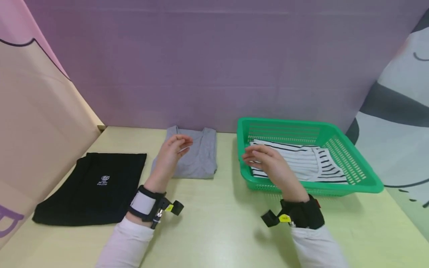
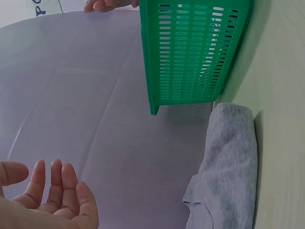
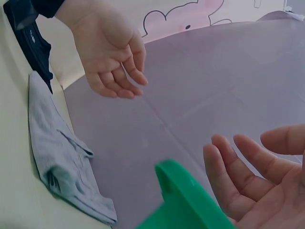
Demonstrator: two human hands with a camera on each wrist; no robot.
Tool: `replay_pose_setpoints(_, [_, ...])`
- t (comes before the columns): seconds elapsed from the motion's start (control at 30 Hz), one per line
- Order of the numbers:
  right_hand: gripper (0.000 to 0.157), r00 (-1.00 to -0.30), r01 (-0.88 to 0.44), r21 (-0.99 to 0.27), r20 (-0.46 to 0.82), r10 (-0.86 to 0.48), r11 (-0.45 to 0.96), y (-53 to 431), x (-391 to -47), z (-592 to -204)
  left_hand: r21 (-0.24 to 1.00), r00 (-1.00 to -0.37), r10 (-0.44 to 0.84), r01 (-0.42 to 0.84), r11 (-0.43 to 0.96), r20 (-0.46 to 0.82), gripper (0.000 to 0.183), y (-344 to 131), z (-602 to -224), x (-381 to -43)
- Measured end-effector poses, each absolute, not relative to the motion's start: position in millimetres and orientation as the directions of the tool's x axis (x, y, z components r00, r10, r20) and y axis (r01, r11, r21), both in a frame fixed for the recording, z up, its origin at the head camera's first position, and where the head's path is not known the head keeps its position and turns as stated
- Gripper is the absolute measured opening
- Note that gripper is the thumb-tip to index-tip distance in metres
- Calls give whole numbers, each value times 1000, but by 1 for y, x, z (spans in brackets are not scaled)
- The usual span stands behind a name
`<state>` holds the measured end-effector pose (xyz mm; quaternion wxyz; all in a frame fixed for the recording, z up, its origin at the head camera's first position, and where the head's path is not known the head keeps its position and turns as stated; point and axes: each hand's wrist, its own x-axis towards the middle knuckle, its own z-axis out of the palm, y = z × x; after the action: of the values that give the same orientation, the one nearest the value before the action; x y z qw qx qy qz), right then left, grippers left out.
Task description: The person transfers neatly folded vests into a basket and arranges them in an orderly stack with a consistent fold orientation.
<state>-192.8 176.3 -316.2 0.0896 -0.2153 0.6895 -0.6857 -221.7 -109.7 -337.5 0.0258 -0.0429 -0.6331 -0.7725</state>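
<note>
My left hand [image 1: 171, 156] hovers over the folded grey garment [image 1: 201, 156], its fingers loosely bent and nothing between them. That garment also shows in the left wrist view as a soft grey roll-like edge [image 2: 228, 162]. Above the left side of the green basket [image 1: 355, 171] is my right hand [image 1: 269, 163], fingers relaxed and holding nothing. Inside the basket lies a folded white garment with black stripes [image 1: 301, 158], partly hidden by the right hand. In the right wrist view both hands appear with bare palms, the basket's rim [image 3: 186, 195] below the right fingers.
A folded black garment [image 1: 97, 186] with a small white print lies at the left of the pale wooden table [image 1: 207, 230]. Behind the table hangs a purple-grey cloth [image 1: 214, 67]. Printed curtains [image 1: 37, 111] border the sides. Both wrists wear black straps with small cameras.
</note>
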Motion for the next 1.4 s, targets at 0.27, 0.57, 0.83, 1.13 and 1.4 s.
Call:
replay_pose_setpoints(0.27, [20,-892,-171,-985,170,-418,-35,153,-199,-316,976,-996,-17,85,-200,83,23,-113,-338,-223])
replay_pose_setpoints(0.57, [24,-907,-105,-984,154,-392,-142,124,-201,-314,977,-997,-57,68,-203,57,24,-123,-336,-224])
replay_pose_setpoints(0.83, [30,-913,-131,-980,179,-367,-153,95,-202,-307,975,-995,-96,56,-216,36,19,-141,-342,-231])
replay_pose_setpoints(1.13, [22,-931,-51,-980,117,-346,-194,68,-210,-313,985,-989,-144,48,-166,24,20,-162,-353,-238])
replay_pose_setpoints(1.4, [18,-949,35,-963,51,-310,-268,53,-221,-326,988,-977,-210,-7,-153,-40,26,-174,-363,-243])
